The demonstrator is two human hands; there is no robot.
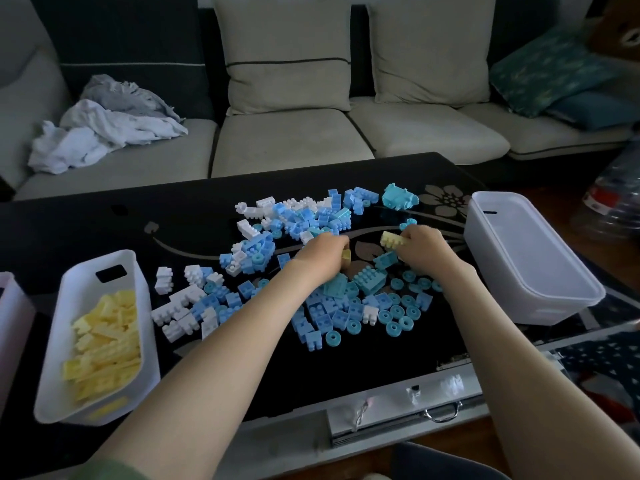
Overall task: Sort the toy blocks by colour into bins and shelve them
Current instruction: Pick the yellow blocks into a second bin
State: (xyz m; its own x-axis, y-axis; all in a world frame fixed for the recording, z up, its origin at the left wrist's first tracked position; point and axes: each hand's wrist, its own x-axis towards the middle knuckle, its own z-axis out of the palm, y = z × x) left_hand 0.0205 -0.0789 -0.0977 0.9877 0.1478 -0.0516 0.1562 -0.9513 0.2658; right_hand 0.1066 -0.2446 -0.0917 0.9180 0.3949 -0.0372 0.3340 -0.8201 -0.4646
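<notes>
While your right hand (420, 249) has its fingers pinching a long yellow block (393, 240), your left hand (325, 252) curls fingers round a small yellow block (346, 255) over the bench (86, 230).

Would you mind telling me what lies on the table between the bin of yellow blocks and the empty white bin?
In the head view, the bin of yellow blocks and empty white bin are separated by loose blue and white blocks and both hands.

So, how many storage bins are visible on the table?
3. A white bin at the left holds yellow blocks; an empty white bin stands at the right; a third bin is cut by the left edge. Others may be outside the view.
</notes>
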